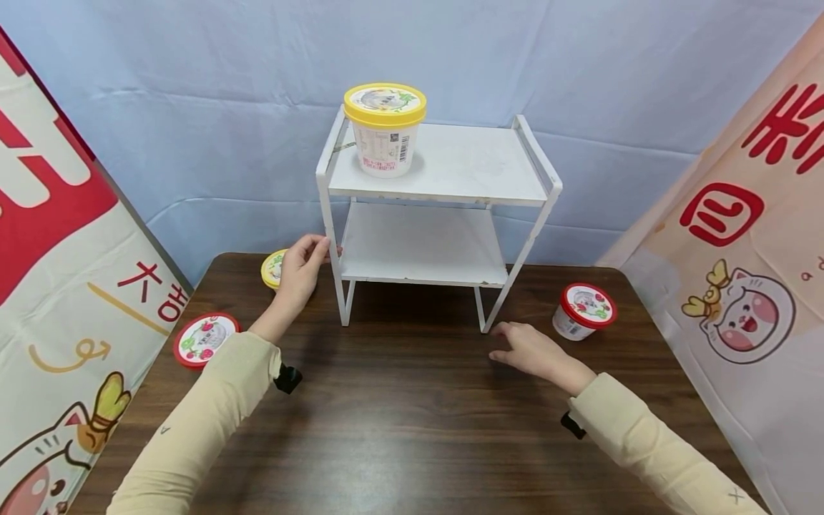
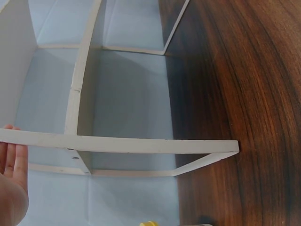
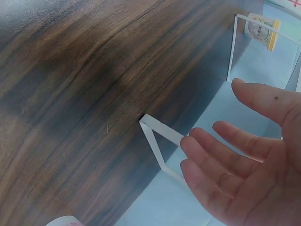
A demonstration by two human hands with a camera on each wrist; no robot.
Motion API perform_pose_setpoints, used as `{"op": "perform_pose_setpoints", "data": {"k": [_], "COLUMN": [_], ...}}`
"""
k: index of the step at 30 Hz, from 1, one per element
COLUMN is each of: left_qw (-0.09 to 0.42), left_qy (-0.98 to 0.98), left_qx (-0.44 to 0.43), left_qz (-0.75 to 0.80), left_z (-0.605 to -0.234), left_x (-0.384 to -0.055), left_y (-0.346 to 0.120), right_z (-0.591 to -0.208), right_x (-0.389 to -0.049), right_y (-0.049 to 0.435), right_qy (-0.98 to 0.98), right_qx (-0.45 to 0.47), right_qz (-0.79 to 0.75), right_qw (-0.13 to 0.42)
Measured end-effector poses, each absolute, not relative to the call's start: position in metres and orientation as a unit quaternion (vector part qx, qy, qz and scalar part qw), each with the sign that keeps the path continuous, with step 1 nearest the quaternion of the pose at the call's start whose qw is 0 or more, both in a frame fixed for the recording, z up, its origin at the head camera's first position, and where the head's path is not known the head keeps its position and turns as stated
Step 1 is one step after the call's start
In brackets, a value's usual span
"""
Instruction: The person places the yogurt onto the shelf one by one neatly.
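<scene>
A white two-tier shelf rack [image 1: 425,243] stands at the back of the wooden table. My left hand [image 1: 301,270] grips its left front post, thumb on the near side and fingertips passing behind; the left wrist view catches those fingers [image 2: 19,162] at its left edge. Low by the foot of the right front leg is my right hand [image 1: 534,350], holding nothing. Its fingers are spread and slightly bent in the right wrist view, overlapping the white leg [image 3: 162,129]. On the left of the top shelf [image 1: 476,161] sits a white tub with a yellow lid [image 1: 384,139].
A red-lidded tub [image 1: 582,312] stands right of the rack. At the left are another red-lidded tub [image 1: 204,340] and a yellow-lidded tub [image 1: 272,269], the latter partly behind my left hand. Blue cloth [image 1: 212,164] hangs behind the table, with printed banners [image 1: 721,272] along both sides.
</scene>
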State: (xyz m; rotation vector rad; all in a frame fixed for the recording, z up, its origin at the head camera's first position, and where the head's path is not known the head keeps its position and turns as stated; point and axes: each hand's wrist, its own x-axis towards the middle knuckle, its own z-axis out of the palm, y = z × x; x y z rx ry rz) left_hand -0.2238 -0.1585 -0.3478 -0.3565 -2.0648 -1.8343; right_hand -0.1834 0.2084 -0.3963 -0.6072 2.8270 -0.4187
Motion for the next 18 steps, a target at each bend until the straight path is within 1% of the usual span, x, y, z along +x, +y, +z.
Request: {"op": "perform_pose_setpoints", "data": {"k": [11,18], "left_qw": [0.177,0.177], "left_qy": [-0.731,-0.734], "left_qx": [-0.118,-0.121], "left_qz": [-0.649,-0.644], "left_z": [-0.347,-0.348], "left_x": [-0.224,-0.224], "left_y": [-0.158,-0.159], "right_z": [-0.4,-0.401], "right_x": [-0.183,-0.182], "right_y": [0.217,0.224], "right_qy": [0.964,0.965], "right_qx": [-0.183,-0.182], "right_qz": [-0.156,-0.157], "right_qw": [0.117,0.11]}}
